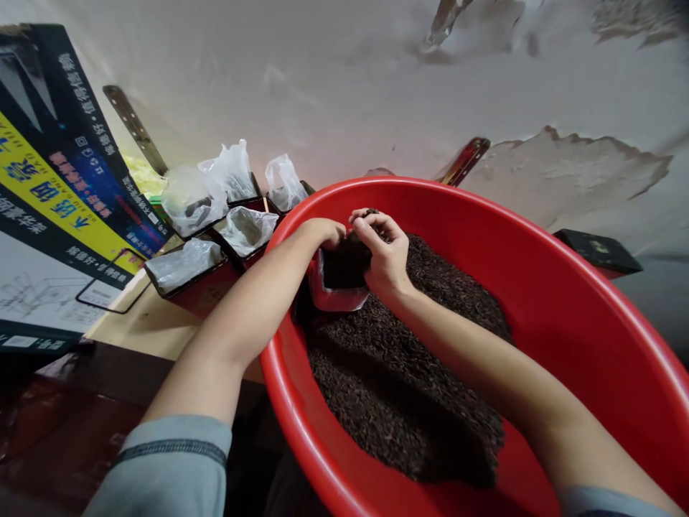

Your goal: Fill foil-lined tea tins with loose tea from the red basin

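A red tub [570,323] opens beneath my left hand [325,231] and right hand [386,251]. Its heap of dark shreds [387,366] spreads below them. Between the two sits a lined box [339,299], dark inside. My right hand curls around a small clump [382,232]; whether my left grips the box, I can't tell.

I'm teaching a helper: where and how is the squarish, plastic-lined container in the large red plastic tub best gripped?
Probably by opposite outer walls, below the rim, from left and right. The squarish, plastic-lined container sits mouth up and its shape offers opposing faces; its thin plastic edge might give. The left hand is near its far left corner, the right hand by its right edge.
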Available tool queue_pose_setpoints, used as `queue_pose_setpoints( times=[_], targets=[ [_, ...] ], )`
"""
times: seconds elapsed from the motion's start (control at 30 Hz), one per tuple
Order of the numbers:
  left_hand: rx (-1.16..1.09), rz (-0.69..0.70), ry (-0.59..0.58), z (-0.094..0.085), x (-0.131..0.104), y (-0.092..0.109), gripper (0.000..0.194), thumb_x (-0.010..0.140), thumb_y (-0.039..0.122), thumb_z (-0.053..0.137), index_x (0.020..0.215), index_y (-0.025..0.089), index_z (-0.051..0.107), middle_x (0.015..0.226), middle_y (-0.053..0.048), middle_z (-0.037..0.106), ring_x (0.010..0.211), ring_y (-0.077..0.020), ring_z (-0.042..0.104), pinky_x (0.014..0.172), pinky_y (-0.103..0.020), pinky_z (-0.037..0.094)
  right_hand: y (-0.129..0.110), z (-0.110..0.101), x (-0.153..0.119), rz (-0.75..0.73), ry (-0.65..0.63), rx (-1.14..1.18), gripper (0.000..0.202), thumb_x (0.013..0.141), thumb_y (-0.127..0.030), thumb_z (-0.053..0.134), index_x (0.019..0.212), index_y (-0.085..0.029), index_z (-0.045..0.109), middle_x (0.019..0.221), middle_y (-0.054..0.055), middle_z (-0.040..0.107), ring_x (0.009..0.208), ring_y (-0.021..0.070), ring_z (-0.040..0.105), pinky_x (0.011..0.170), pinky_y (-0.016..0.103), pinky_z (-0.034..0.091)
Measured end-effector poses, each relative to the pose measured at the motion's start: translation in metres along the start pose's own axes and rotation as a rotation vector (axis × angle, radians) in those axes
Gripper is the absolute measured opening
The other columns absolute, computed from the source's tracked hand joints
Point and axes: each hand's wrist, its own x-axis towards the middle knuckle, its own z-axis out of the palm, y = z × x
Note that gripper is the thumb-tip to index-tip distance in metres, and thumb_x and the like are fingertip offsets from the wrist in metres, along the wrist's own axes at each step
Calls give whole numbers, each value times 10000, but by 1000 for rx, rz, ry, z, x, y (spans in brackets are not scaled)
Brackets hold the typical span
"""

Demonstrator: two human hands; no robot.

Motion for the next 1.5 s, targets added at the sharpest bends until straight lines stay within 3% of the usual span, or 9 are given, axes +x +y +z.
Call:
queue_pose_setpoints(
  times=[0.1, 0.23, 0.37, 0.53, 0.67, 0.83, 1.0, 1.23, 1.5],
  targets=[
    [71, -62, -1, -2, -5, 4, 466, 705, 81, 594, 1144, 111, 748, 1124, -109, 746, 980, -230, 686, 867, -244, 519, -8, -5, 5, 60, -125, -162, 288, 851, -532, 648, 868, -246, 621, 1114, 45, 689, 1090, 216, 643, 985, 420, 512],
    [161, -89, 46, -10, -23, 16, 419, 726, 53, 602, 1104, 133, 765, 1020, -102, 765, 916, -223, 696, 809, -265, 522, -25, -33, 9, 58, -298, -407, 485, 989, -576, 332, 1253, -253, 579, 1310, 91, 642, 1260, 235, 577, 1060, 470, 464],
    [246, -76, 320, -16, -48, 45, 397, 748, 61, 641, 1118, 141, 764, 1063, -128, 753, 959, -255, 694, 833, -329, 533, -42, -94, -6, 98, -451, -684, 514, 954, -529, 462, 1393, -262, 461, 1376, 111, 604, 1291, 263, 557, 1107, 518, 429],
    [283, -98, 116, -1, -54, 82, 349, 778, 166, 737, 1122, 109, 760, 1063, -166, 754, 958, -309, 713, 782, -360, 568, -41, -183, -41, -19, -762, -1344, 574, 909, -430, 558, 1437, -220, 477, 1527, 179, 456, 1417, 374, 418, 1153, 696, 274],
    [374, -236, 193, 18, -50, 92, 345, 875, 71, 541, 1160, 55, 733, 1144, -237, 725, 1037, -354, 709, 790, -400, 574, -18, -220, -54, -17, -856, -1622, 637, 885, -413, 582, 1471, -182, 487, 1573, 239, 379, 1438, 473, 353, 1064, 791, 282],
    [426, -103, 38, 28, -59, 80, 350, 868, 173, 637, 1205, 167, 727, 1130, -127, 755, 1023, -261, 711, 880, -318, 540, 4, -228, -58, -60, -898, -1458, 620, 831, -476, 630, 1408, -257, 576, 1490, 202, 508, 1389, 481, 416, 1049, 829, 237],
    [529, -104, 133, 31, -56, 75, 279, 882, 170, 605, 1116, 136, 753, 1083, -154, 757, 1047, -278, 700, 913, -344, 526, 10, -222, -66, -115, -799, -1183, 595, 758, -596, 705, 1280, -314, 674, 1424, 147, 581, 1354, 466, 464, 1110, 812, 152],
    [540, -184, 79, 40, -61, 84, 202, 845, 127, 590, 939, 158, 766, 959, -118, 769, 904, -232, 725, 807, -287, 533, 6, -213, -67, -110, -831, -1125, 622, 716, -700, 734, 1195, -304, 714, 1392, 111, 598, 1330, 445, 480, 1149, 769, 147],
    [519, -188, 125, 52, -63, 86, 209, 876, 165, 597, 1009, 167, 757, 1059, -131, 764, 999, -249, 714, 867, -306, 532, 38, -222, -64, -53, -479, -932, 667, 714, -841, 608, 1086, -299, 723, 1307, 119, 604, 1335, 443, 453, 1080, 779, 224]
  ],
)
